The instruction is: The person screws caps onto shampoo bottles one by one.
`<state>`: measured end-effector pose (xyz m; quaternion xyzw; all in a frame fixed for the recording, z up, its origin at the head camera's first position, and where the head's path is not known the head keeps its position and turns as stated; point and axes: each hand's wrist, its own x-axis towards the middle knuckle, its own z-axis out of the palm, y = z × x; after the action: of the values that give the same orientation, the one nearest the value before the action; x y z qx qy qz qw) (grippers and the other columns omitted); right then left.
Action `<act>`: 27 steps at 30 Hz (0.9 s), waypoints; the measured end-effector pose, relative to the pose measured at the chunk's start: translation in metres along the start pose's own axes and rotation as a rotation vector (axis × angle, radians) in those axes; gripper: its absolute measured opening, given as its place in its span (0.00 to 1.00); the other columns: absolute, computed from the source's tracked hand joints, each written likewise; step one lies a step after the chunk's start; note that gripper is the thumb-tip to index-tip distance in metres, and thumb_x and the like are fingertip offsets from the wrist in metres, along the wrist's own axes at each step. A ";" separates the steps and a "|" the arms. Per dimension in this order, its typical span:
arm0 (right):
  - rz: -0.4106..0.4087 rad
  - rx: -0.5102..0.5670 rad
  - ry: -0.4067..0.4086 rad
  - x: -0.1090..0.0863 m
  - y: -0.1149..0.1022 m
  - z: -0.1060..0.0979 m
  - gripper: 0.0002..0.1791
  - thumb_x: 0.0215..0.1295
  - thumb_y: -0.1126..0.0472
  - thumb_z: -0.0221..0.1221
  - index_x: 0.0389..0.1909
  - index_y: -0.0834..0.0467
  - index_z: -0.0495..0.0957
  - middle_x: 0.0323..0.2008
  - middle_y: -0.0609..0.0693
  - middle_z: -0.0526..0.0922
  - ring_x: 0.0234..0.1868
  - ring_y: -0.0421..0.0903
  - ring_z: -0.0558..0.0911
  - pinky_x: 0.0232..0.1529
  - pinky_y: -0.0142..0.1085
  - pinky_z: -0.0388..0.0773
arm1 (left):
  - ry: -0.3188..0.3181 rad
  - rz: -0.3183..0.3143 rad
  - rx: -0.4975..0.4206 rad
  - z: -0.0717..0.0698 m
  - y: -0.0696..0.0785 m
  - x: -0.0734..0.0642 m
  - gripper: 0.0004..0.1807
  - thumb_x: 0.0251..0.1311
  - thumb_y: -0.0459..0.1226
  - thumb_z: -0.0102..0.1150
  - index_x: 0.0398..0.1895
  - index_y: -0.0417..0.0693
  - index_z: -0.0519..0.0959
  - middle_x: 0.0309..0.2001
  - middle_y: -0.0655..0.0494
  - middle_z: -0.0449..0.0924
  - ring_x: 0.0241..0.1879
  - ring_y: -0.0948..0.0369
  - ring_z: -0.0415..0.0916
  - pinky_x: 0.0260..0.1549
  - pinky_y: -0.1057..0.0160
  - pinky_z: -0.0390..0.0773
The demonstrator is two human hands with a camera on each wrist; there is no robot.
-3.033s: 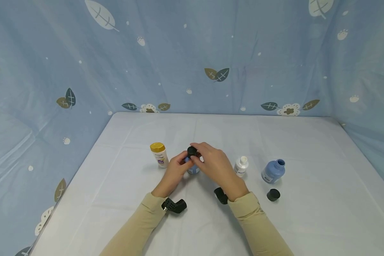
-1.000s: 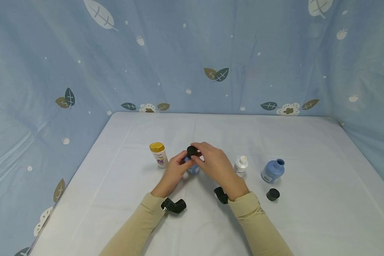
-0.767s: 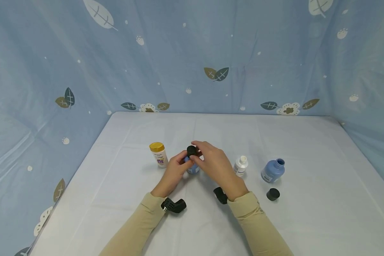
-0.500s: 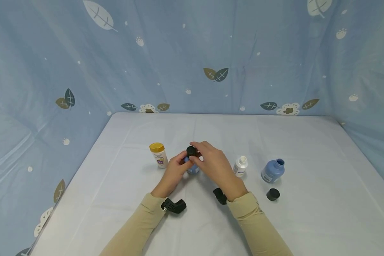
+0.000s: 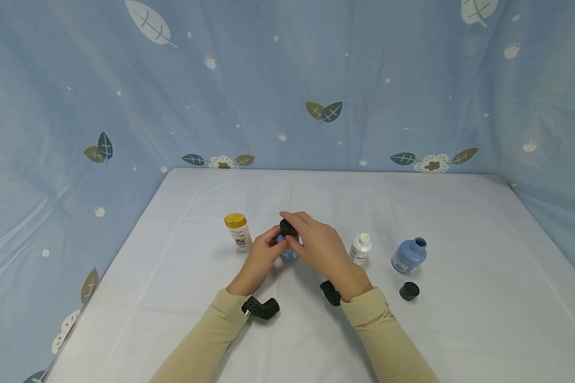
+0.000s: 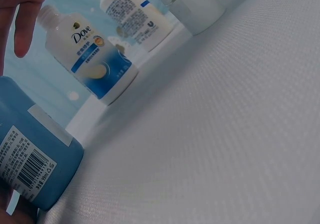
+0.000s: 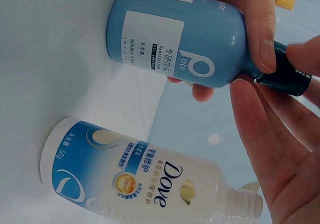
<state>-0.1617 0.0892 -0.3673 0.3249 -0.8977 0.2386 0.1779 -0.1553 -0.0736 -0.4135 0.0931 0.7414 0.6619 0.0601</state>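
Near the table's middle, my left hand (image 5: 264, 254) holds a small blue shampoo bottle (image 5: 288, 254) upright; the right wrist view shows its white front label (image 7: 152, 41). My right hand (image 5: 322, 242) grips the black cap (image 5: 286, 228) at the bottle's neck, thumb on the near side and fingers over the far side. In the right wrist view the cap (image 7: 286, 73) sits at the neck, partly behind fingers. Beside my right hand stands a white Dove bottle (image 5: 361, 249), its neck uncovered; it appears nearby in the left wrist view (image 6: 90, 58).
A white bottle with a gold cap (image 5: 238, 232) stands left of my hands. To the right is another blue bottle (image 5: 409, 256), its mouth uncovered, with a loose black cap (image 5: 409, 291) before it. The left wrist view shows another white bottle (image 6: 135, 16). A patterned blue curtain (image 5: 287, 80) hangs behind.
My right hand's fingers have shifted slightly left and over the black cap, which now looks more covered. My left hand and the blue bottle stay in place.
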 end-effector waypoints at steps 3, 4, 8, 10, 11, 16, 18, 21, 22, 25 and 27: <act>-0.027 -0.009 0.010 -0.001 0.001 0.001 0.27 0.56 0.63 0.55 0.59 0.49 0.67 0.47 0.43 0.75 0.25 0.37 0.73 0.23 0.28 0.69 | -0.004 -0.001 0.003 0.000 0.000 0.000 0.17 0.58 0.40 0.55 0.50 0.46 0.74 0.44 0.53 0.75 0.43 0.58 0.69 0.42 0.64 0.70; -0.033 -0.013 0.009 -0.001 0.001 0.001 0.27 0.56 0.64 0.55 0.60 0.49 0.67 0.47 0.43 0.75 0.24 0.37 0.72 0.23 0.28 0.68 | -0.004 -0.002 0.006 0.001 0.000 0.000 0.17 0.58 0.40 0.55 0.51 0.46 0.74 0.45 0.53 0.75 0.43 0.57 0.69 0.42 0.64 0.71; -0.050 -0.027 0.004 -0.002 0.001 0.001 0.28 0.55 0.66 0.54 0.60 0.49 0.67 0.47 0.43 0.74 0.26 0.37 0.72 0.24 0.27 0.69 | -0.002 -0.004 0.017 0.001 0.000 -0.001 0.19 0.58 0.41 0.55 0.53 0.48 0.73 0.47 0.54 0.75 0.45 0.57 0.70 0.43 0.64 0.71; -0.055 -0.024 0.005 -0.002 0.001 0.001 0.27 0.56 0.65 0.55 0.59 0.49 0.68 0.47 0.44 0.75 0.29 0.37 0.75 0.27 0.28 0.70 | 0.001 -0.004 0.020 0.001 -0.001 -0.001 0.19 0.58 0.41 0.55 0.53 0.48 0.73 0.47 0.54 0.75 0.46 0.56 0.70 0.43 0.64 0.71; -0.056 -0.022 0.006 -0.002 0.001 0.001 0.26 0.56 0.65 0.54 0.58 0.49 0.69 0.47 0.44 0.75 0.31 0.38 0.75 0.28 0.28 0.71 | 0.001 -0.003 0.020 0.001 0.000 -0.001 0.19 0.58 0.40 0.55 0.53 0.48 0.73 0.47 0.54 0.75 0.46 0.56 0.70 0.43 0.64 0.71; -0.042 -0.005 0.008 -0.002 0.000 0.001 0.22 0.58 0.64 0.53 0.55 0.51 0.72 0.45 0.44 0.76 0.35 0.39 0.77 0.30 0.29 0.72 | 0.001 -0.003 0.021 0.000 0.000 0.000 0.17 0.59 0.38 0.54 0.52 0.46 0.73 0.46 0.53 0.75 0.44 0.57 0.70 0.43 0.65 0.71; -0.036 0.002 0.010 -0.001 0.000 0.001 0.21 0.58 0.63 0.53 0.55 0.51 0.72 0.45 0.44 0.76 0.34 0.38 0.77 0.30 0.29 0.72 | -0.002 -0.006 0.021 0.000 0.000 0.000 0.17 0.59 0.38 0.54 0.52 0.46 0.73 0.46 0.53 0.75 0.44 0.57 0.70 0.42 0.65 0.70; -0.034 0.007 0.014 -0.001 0.000 0.001 0.21 0.59 0.62 0.54 0.55 0.51 0.72 0.45 0.44 0.76 0.34 0.38 0.77 0.30 0.30 0.73 | -0.007 -0.004 0.013 -0.001 -0.001 0.000 0.17 0.60 0.37 0.53 0.53 0.46 0.72 0.46 0.53 0.75 0.45 0.56 0.69 0.44 0.65 0.70; -0.034 0.006 0.015 -0.001 0.000 0.001 0.21 0.59 0.62 0.54 0.55 0.51 0.72 0.45 0.44 0.76 0.34 0.39 0.77 0.30 0.30 0.73 | -0.008 0.000 0.013 -0.001 -0.001 0.000 0.17 0.60 0.37 0.53 0.53 0.46 0.72 0.46 0.53 0.75 0.45 0.55 0.69 0.43 0.65 0.70; -0.032 0.002 0.016 -0.001 0.000 0.001 0.21 0.59 0.61 0.54 0.55 0.51 0.72 0.45 0.44 0.76 0.33 0.38 0.77 0.30 0.30 0.73 | -0.009 0.004 0.012 -0.003 -0.006 0.002 0.17 0.59 0.38 0.53 0.53 0.48 0.73 0.46 0.53 0.75 0.46 0.54 0.69 0.44 0.64 0.70; -0.030 0.000 0.016 -0.001 0.001 0.002 0.21 0.59 0.61 0.54 0.55 0.51 0.72 0.44 0.44 0.76 0.33 0.39 0.77 0.29 0.30 0.73 | -0.004 0.003 0.011 -0.003 -0.012 0.004 0.17 0.59 0.39 0.54 0.52 0.49 0.73 0.46 0.54 0.76 0.46 0.54 0.69 0.44 0.64 0.70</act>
<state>-0.1617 0.0890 -0.3691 0.3364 -0.8913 0.2384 0.1884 -0.1610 -0.0773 -0.4253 0.0961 0.7449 0.6575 0.0600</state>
